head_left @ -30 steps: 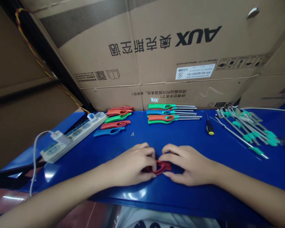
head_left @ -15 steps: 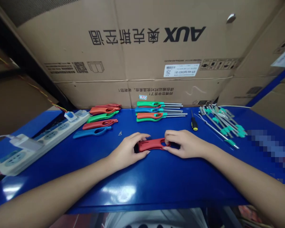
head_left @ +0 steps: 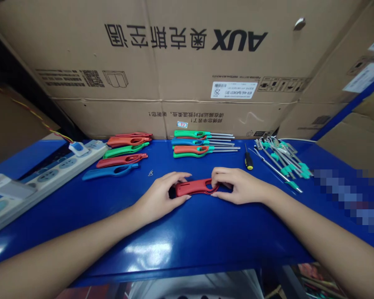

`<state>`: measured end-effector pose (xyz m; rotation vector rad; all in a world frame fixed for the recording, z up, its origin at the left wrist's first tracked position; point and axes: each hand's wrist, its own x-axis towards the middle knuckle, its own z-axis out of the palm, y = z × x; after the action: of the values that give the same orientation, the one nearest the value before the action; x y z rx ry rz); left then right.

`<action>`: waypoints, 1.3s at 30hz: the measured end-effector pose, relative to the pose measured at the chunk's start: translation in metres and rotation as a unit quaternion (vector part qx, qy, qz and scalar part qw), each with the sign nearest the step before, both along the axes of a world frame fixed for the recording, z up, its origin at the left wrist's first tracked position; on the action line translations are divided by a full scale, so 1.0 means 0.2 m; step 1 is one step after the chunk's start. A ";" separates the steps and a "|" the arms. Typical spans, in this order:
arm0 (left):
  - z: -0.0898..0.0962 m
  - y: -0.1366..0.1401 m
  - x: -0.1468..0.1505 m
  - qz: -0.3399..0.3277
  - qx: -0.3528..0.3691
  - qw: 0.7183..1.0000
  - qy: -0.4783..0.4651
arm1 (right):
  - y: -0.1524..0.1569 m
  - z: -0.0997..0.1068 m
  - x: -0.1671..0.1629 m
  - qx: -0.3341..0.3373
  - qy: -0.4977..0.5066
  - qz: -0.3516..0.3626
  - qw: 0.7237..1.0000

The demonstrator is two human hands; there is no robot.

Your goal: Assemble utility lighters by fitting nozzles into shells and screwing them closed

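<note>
Red handle: a red plastic handle shell (head_left: 195, 187) lies flat on the blue bench (head_left: 205, 236), near its middle, long side running left to right.
Left hand: the left hand (head_left: 162, 195) has its grip closed on the left end of the red handle, thumb in front and fingers curled over the back.
Right hand: the right hand (head_left: 239, 185) pinches the right end of the red handle, fingertips together at its looped opening.
Step in hand: it looks like the two halves of the red handle are being pressed or lined up between both hands; I cannot tell whether they are fully seated.
Next move: likely calls for steady pressure from both ends, keeping the piece flat so it does not slip.
Behind the red handle, to the left: a row of loose coloured shells (head_left: 121, 151).
Straight behind the red handle: finished pieces with metal rods (head_left: 202, 144).
Behind it to the right: a small screwdriver (head_left: 248, 158), then a heap of metal rods (head_left: 279, 158).
Far left of it: a power strip (head_left: 46, 174).
Beyond everything: a cardboard box (head_left: 180, 62).
</note>
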<state>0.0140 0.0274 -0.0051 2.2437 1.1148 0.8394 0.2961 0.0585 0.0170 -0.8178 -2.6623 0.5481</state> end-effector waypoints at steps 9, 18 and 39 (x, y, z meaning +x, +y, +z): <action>0.00 0.01 0.00 0.006 0.014 1.000 0.022 | 0.01 -0.02 0.00 0.070 -0.047 -0.025 0.996; 0.00 0.01 -0.01 0.027 0.035 0.999 0.031 | 0.01 -0.03 0.00 0.155 -0.068 -0.043 0.985; 0.00 0.03 0.00 0.052 -0.005 0.998 -0.031 | 0.02 -0.01 0.00 0.102 -0.053 -0.036 0.993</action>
<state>0.0131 0.0326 -0.0053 2.1517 1.2117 0.9357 0.2967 0.0620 0.0147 -0.8989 -2.7142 0.2168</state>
